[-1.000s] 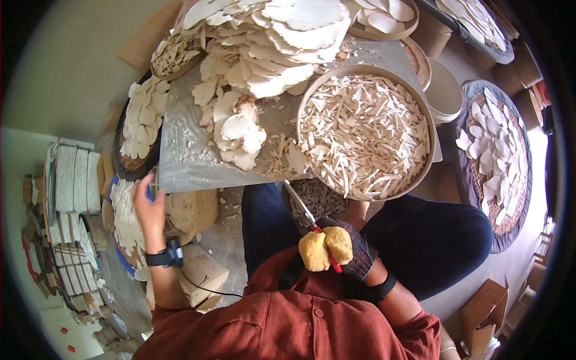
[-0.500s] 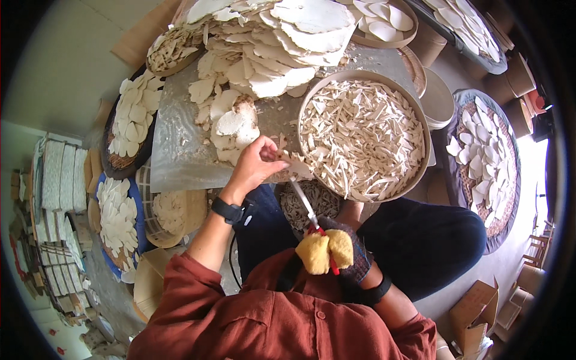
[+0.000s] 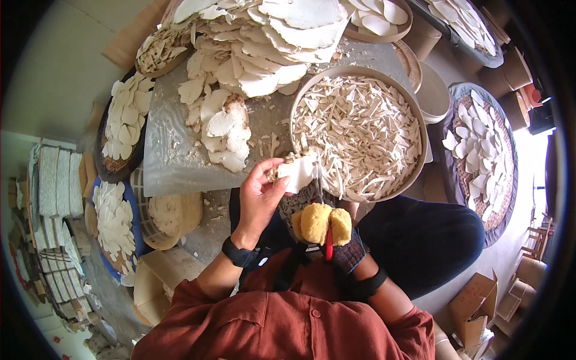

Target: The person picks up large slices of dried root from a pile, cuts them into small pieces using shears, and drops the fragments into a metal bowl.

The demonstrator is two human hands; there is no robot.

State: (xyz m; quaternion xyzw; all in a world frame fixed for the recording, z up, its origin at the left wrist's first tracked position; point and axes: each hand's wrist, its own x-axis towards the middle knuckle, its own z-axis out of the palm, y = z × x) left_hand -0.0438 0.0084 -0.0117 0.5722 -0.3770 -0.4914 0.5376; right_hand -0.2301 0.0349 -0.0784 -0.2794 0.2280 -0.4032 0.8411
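Observation:
Between the thumb and fingers of my left hand (image 3: 262,195) is a thin, pale slice (image 3: 298,173) with a rough brown edge. My right hand (image 3: 349,253), in a dark knitted glove, is closed on red-handled scissors (image 3: 320,180) whose handles are padded with yellow sponge (image 3: 316,223). The scissor blades point away from me and meet the slice's right edge; whether they are parted I cannot tell. Just beyond, a round tray (image 3: 294,129) holds many cut white strips. To its left, a few rough-edged slices (image 3: 228,131) lie on the plastic-covered table (image 3: 171,162).
A tall stack of pale slices (image 3: 288,42) fills the table's far side. Below the table edge, between my legs, sits a container of scraps (image 3: 289,204). Round trays of slices stand left (image 3: 114,219) and right (image 3: 485,159). An open cardboard box (image 3: 474,306) is at lower right.
My left hand has come nearer and turned, lifting the slice so its pale face shows. The scissors have swung more upright and moved up to the slice's right edge.

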